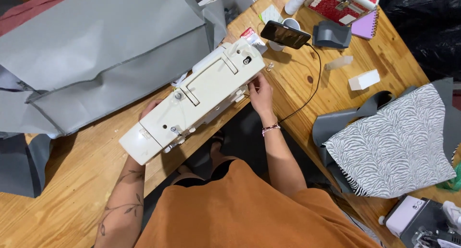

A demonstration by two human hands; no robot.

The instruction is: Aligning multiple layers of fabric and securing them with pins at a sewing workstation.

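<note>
Head view, looking straight down at my lap and the wooden table [72, 190]. A cream sewing machine [197, 96] lies in front of me, its long axis running from about eight o'clock near my left arm up to two o'clock near my right hand. It sits just above the table's inner corner, with my orange shirt [249, 209] filling the bottom of the view at six o'clock.

My right hand [260, 92] is at the machine's two o'clock end, touching its side where the handwheel would be. The fingers are curled in loosely, tips against the casing; I cannot tell whether they pinch a small part or only press on it. A beaded bracelet [271, 128] circles that wrist.

My left hand [150, 107] is on the far side of the machine, towards ten o'clock from its middle. Only the knuckles show over the top edge, so I cannot tell how far the fingers are spread; it seems to rest against the body or the cloth there. My tattooed left forearm runs up from six o'clock to the machine's eight o'clock end. Both hands touch the machine, one on each long side.

Grey fabric [105, 51] spreads across the table from nine to twelve o'clock, just beyond the machine. A phone [285, 34] stands propped at one o'clock, its cable trailing down towards my right wrist. Zebra-print cloth [394, 142] lies well apart at three o'clock.
</note>
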